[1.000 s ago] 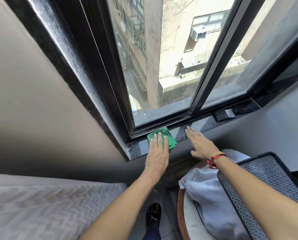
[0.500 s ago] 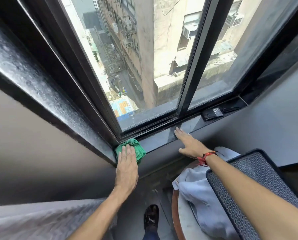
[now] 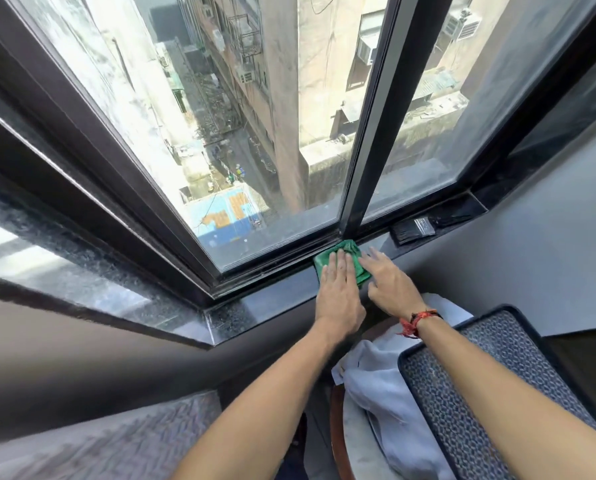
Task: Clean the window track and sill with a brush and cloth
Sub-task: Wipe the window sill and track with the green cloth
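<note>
A folded green cloth (image 3: 350,251) lies on the dark stone sill (image 3: 275,299), against the window track (image 3: 272,263) below the black centre mullion. My left hand (image 3: 338,289) presses flat on the cloth with fingers straight. My right hand (image 3: 390,285) rests flat on the sill just right of it, fingers touching the cloth's right edge. A black flat brush (image 3: 415,229) with a metal ferrule lies on the sill further right, apart from both hands.
A round table (image 3: 339,441) with a pale grey garment (image 3: 383,393) stands below the sill. A patterned chair seat (image 3: 480,393) is at the right. A grey textured bedcover (image 3: 116,441) fills the lower left. The glass pane (image 3: 255,116) is closed.
My left hand has slid the green cloth along the sill from the left corner to the right, up to the centre mullion, beside my right hand. The camera view shifted.
</note>
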A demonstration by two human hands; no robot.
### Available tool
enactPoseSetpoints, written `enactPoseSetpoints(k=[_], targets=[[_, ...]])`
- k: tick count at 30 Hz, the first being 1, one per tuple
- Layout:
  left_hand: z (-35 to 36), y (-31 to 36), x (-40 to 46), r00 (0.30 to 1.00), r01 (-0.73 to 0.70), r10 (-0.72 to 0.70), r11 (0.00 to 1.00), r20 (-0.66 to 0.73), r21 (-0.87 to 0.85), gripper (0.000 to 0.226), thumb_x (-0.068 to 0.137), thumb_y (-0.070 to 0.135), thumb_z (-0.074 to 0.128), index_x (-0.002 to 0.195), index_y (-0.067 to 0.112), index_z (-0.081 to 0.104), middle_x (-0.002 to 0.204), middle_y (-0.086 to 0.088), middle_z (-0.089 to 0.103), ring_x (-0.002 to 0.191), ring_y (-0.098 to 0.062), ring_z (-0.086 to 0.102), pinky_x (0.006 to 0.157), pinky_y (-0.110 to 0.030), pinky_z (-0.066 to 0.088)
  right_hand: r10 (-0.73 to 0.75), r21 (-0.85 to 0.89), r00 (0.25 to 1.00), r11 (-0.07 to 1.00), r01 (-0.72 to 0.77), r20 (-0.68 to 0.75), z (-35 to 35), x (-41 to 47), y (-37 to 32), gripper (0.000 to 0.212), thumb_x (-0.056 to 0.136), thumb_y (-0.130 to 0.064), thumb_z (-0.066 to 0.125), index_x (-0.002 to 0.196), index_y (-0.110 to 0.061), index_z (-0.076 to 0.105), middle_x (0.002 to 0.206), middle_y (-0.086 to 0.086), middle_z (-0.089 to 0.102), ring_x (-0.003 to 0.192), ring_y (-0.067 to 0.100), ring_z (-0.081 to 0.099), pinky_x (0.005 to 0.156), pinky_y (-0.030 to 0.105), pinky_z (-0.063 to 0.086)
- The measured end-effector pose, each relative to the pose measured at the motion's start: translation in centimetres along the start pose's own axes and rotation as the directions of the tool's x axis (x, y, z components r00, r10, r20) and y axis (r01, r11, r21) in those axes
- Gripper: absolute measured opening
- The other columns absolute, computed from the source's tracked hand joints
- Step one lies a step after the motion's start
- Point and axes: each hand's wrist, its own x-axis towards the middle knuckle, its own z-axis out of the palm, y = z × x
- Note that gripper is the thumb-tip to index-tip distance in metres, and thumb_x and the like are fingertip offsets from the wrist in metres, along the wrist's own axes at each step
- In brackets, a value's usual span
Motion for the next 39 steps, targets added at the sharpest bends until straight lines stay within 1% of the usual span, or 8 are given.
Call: enactPoseSetpoints(k=[6,9,13,16,20,27,32,39], targets=[[-0.6,3.5,2.3,0.998,0.015,-0.016,1.0,0.055,0.014,0.093,0.09,0.018,0.053,0.155,-0.003,-0.009,0.167,-0.022,-0.008,0.154,-0.034,-0.011,0.126,-0.047,-0.002,0.05,0.002,0.999,0.999,-0.05,0.002,-2.8,1.3,3.1,0.059,0.077,0.0,0.047,0.131,-0.016,0.063,0.13,0.008,0.062,0.128,0.02,0.052,0.109,0.041,0.047],[-0.8,4.1,2.3,0.998,0.016,-0.018,0.999,0.057,0.049,0.097,0.09,0.027,0.058,0.154,-0.006,-0.006,0.166,-0.025,-0.006,0.154,-0.037,-0.007,0.126,-0.05,0.002,0.363,0.218,0.884,0.926,-0.308,-0.296,-4.1,2.4,3.8,0.038,0.08,-0.008,0.053,0.109,-0.017,0.077,0.102,0.011,0.073,0.097,0.025,0.066,0.098,0.032,0.052],[-1.8,4.0,2.6,0.995,-0.056,0.062,0.995,-0.072,0.085,0.081,0.095,0.032,0.049,0.153,-0.01,0.01,0.163,-0.029,0.015,0.153,-0.04,0.013,0.126,-0.051,0.012,0.891,0.943,0.447,0.212,-0.256,-0.079,-6.1,4.9,4.9,0.011,0.076,-0.004,0.059,0.07,-0.004,0.068,0.067,0.012,0.064,0.068,0.028,0.059,0.059,0.031,0.052],[-2.2,4.1,2.7,0.981,-0.134,0.141,0.989,-0.136,0.06,0.074,0.095,0.03,0.046,0.152,-0.009,0.018,0.161,-0.029,0.025,0.15,-0.039,0.022,0.125,-0.049,0.018,0.939,0.99,0.32,-0.091,-0.11,0.122,-6.7,6.2,6.1,0.005,0.081,0.007,0.059,0.076,0.006,0.058,0.087,0.018,0.062,0.071,0.021,0.063,0.065,0.023,0.058],[-1.5,3.0,2.2,0.985,-0.14,0.141,0.99,-0.101,0.022,0.072,0.097,0.027,0.046,0.153,-0.007,0.016,0.162,-0.027,0.022,0.152,-0.037,0.019,0.126,-0.048,0.016,0.94,0.987,0.302,-0.142,-0.075,0.158,-6.6,7.3,6.3,0.011,0.086,0.01,0.055,0.094,0.005,0.05,0.089,0.024,0.059,0.079,0.028,0.066,0.08,0.034,0.061],[-1.0,1.3,2.0,0.975,-0.216,0.216,0.976,-0.052,0.003,0.077,0.101,0.031,0.048,0.156,-0.003,0.006,0.167,-0.023,0.006,0.155,-0.034,0.003,0.127,-0.048,0.01,0.978,0.979,0.203,-0.004,-0.203,0.046,-6.0,9.2,5.9,0.029,0.078,0.004,0.066,0.069,-0.008,0.041,0.063,0.004,0.05,0.05,0.011,0.052,0.04,0.018,0.045],[-0.9,0.9,2.2,0.976,-0.214,0.212,0.976,-0.046,-0.042,0.075,0.103,0.034,0.045,0.157,-0.001,0.007,0.167,-0.021,0.006,0.155,-0.032,0.002,0.127,-0.046,0.008,0.947,0.976,0.297,-0.06,-0.209,0.121,-5.7,10.0,6.3,0.036,0.081,0.004,0.073,0.113,0.005,0.056,0.1,0.017,0.063,0.082,0.023,0.066,0.057,0.026,0.058],[-2.4,-0.3,1.3,0.959,-0.267,0.233,0.934,-0.163,-0.236,0.063,0.106,0.029,0.04,0.157,0.002,0.016,0.168,-0.016,0.014,0.155,-0.025,0.007,0.127,-0.036,0.003,0.949,0.995,0.312,-0.01,-0.103,0.042,-6.8,8.3,4.9,0.023,0.076,0.014,0.068,0.067,-0.004,0.058,0.082,0.016,0.068,0.071,0.025,0.071,0.058,0.028,0.061]])
